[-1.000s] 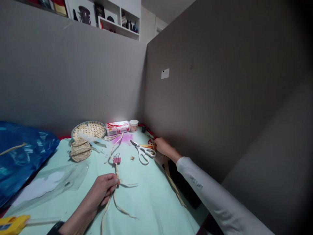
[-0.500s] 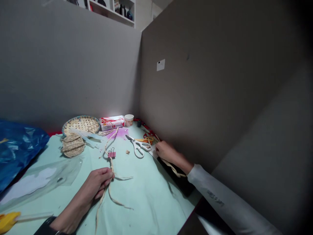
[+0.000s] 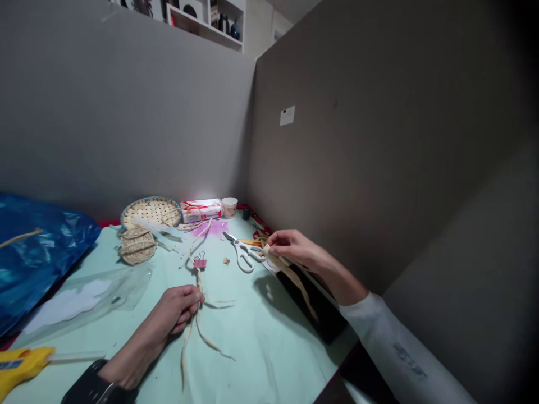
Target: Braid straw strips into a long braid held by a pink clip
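Observation:
A pale braided cord [image 3: 199, 276] runs down the table, with a pink binder clip [image 3: 200, 263] on it. Below the clip, my left hand [image 3: 183, 307] pinches the braid where it splits into loose strands, which fan out toward me and to the right. On the right, my right hand [image 3: 295, 247] pinches a flat, pale strip of fibre [image 3: 297, 280], raised above a dark flat object [image 3: 324, 320]. White-handled scissors [image 3: 245, 255] lie just left of my right hand, beside an orange-handled tool [image 3: 252, 242].
A woven basket [image 3: 151, 210], ball of twine [image 3: 137, 245], red-and-white packet [image 3: 202, 210] and paper cup [image 3: 229, 206] stand at the back. At left lie a blue plastic bag [image 3: 42, 252], a clear bag [image 3: 130, 292] and a yellow glue gun [image 3: 25, 367]. Grey partitions [image 3: 168, 123] enclose the table.
My right hand has lifted from the table's right side with the fibre strip, which now hangs from its fingers. My left hand keeps its pinch on the braid. The view has shifted slightly left.

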Available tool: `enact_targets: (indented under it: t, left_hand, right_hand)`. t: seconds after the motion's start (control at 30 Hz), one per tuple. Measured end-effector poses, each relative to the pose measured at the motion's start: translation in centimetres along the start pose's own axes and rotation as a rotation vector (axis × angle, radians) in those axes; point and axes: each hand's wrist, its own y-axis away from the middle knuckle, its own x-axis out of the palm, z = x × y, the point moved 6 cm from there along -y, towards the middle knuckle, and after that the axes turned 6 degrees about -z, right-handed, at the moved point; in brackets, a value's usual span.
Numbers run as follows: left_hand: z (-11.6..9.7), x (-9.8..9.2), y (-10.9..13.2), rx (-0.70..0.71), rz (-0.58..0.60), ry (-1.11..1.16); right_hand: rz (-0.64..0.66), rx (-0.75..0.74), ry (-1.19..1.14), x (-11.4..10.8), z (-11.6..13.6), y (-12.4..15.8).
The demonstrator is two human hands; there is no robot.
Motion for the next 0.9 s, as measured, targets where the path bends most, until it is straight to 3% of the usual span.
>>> enact_targets:
  t: [0.07, 0.17, 0.27, 0.37, 0.5, 0.73, 0.9]
  left_hand:
    - [-0.2, 0.0, 0.3, -0.006, -0.005, 0.008]
    - [-0.6, 0.0, 0.8, -0.002, -0.014, 0.026]
    - [-0.8, 0.1, 1.0, 0.003, -0.017, 0.047]
    - [-0.8, 0.0, 1.0, 0.019, -0.02, 0.064]
    - [-0.8, 0.0, 0.9, 0.033, -0.011, 0.077]
    - [-0.3, -0.1, 0.5, 0.048, 0.012, 0.067]
    - [-0.5, 0.0, 0.6, 0.048, 0.02, 0.067]
  right_hand:
    - [0.105, -0.024, -0.346, 1.3, 1.8, 0.4]
    - [0.295, 0.054, -0.813, 5.4, 3.8, 0.7]
    - [0.37, 0.109, -0.858, 9.9, 4.9, 0.5]
    - [0.356, 0.079, -0.842, 12.6, 5.6, 0.0]
    - [0.325, 0.057, -0.793, 14.0, 5.5, -0.3]
    - [0.382, 0.024, -0.794, 14.0, 5.8, 0.1]
    - [0.322, 0.005, -0.692, 14.4, 5.4, -0.3]
